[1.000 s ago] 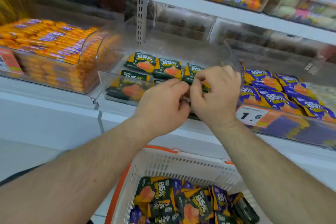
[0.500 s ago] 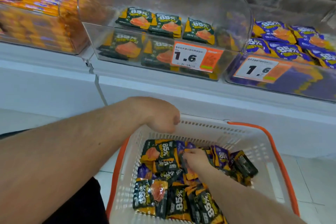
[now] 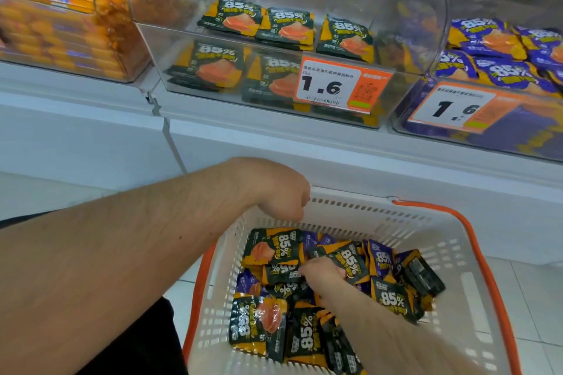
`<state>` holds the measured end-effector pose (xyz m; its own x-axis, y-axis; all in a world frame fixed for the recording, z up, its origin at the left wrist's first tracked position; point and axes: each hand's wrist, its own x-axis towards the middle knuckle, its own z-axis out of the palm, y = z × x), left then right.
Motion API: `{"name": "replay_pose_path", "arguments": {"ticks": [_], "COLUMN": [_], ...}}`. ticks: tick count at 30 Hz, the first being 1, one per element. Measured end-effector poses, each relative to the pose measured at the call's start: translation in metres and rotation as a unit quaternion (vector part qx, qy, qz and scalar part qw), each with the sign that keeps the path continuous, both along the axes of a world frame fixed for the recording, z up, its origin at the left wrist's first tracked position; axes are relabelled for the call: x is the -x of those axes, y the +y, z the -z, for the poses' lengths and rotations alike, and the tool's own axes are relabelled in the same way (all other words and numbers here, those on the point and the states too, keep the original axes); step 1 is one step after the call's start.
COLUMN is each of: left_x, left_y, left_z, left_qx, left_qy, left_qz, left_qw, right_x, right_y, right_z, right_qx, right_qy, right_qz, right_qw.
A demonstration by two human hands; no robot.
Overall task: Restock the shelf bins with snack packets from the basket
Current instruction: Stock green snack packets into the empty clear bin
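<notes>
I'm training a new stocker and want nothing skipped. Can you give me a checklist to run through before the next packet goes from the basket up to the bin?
1. Right hand has a green packet: cannot tell; fingers are among the packets, grip unclear.
2. Left hand steadies the basket: ok, it is at the rear rim.
3. Middle bin has room: ok, packets lie low inside.
4. Colour match: ok, the bin holds green packets; purple ones sit in the right bin.
5. Price tag in place: ok.
</notes>
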<state>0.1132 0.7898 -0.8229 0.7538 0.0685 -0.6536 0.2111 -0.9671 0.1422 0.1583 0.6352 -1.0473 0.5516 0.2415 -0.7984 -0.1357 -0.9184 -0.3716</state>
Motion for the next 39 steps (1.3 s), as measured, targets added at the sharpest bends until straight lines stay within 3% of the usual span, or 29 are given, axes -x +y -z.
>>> {"name": "replay_pose_path", "arguments": {"ticks": [3, 5, 7, 12, 14, 20, 23, 27, 30, 33, 39], "left_x": [-0.001, -0.001, -0.001, 0.0, 0.002, 0.006, 0.007, 0.007, 0.012, 0.02, 0.023], "left_y": [0.001, 0.002, 0.002, 0.003, 0.003, -0.004, -0.015, -0.012, 0.0, 0.01, 0.016], "left_z": [0.0, 0.0, 0.0, -0.001, -0.001, 0.002, -0.001, -0.005, -0.018, -0.036, -0.055], "left_qx": [0.0, 0.001, 0.0, 0.003, 0.005, 0.08, 0.165, 0.238, 0.289, 0.388, 0.47], "left_qy": [0.005, 0.008, 0.012, 0.013, 0.004, -0.098, -0.122, -0.198, -0.243, -0.311, -0.443], "left_qz": [0.004, 0.006, 0.003, -0.001, -0.005, -0.079, -0.129, -0.191, -0.265, -0.321, -0.426], "left_qw": [1.0, 1.0, 1.0, 1.0, 1.0, 0.989, 0.97, 0.932, 0.888, 0.806, 0.633], "right_x": [-0.008, -0.018, -0.027, -0.051, -0.061, -0.071, -0.069, -0.067, -0.061, -0.052, -0.033], "right_y": [-0.007, -0.013, -0.019, -0.032, -0.033, -0.004, 0.012, 0.019, 0.013, 0.004, 0.007], "right_z": [-0.007, -0.011, -0.017, -0.046, -0.066, -0.167, -0.212, -0.24, -0.245, -0.261, -0.28], "right_qx": [-0.021, 0.023, 0.06, 0.012, 0.004, -0.036, -0.091, -0.206, -0.3, -0.38, -0.49], "right_qy": [-0.021, -0.058, -0.095, -0.055, -0.068, -0.186, -0.216, -0.249, -0.284, -0.31, -0.293], "right_qz": [0.023, -0.069, -0.098, -0.074, -0.123, -0.373, -0.412, -0.327, -0.182, -0.052, 0.047], "right_qw": [0.999, 0.996, 0.989, 0.996, 0.99, 0.908, 0.88, 0.888, 0.892, 0.87, 0.819]}}
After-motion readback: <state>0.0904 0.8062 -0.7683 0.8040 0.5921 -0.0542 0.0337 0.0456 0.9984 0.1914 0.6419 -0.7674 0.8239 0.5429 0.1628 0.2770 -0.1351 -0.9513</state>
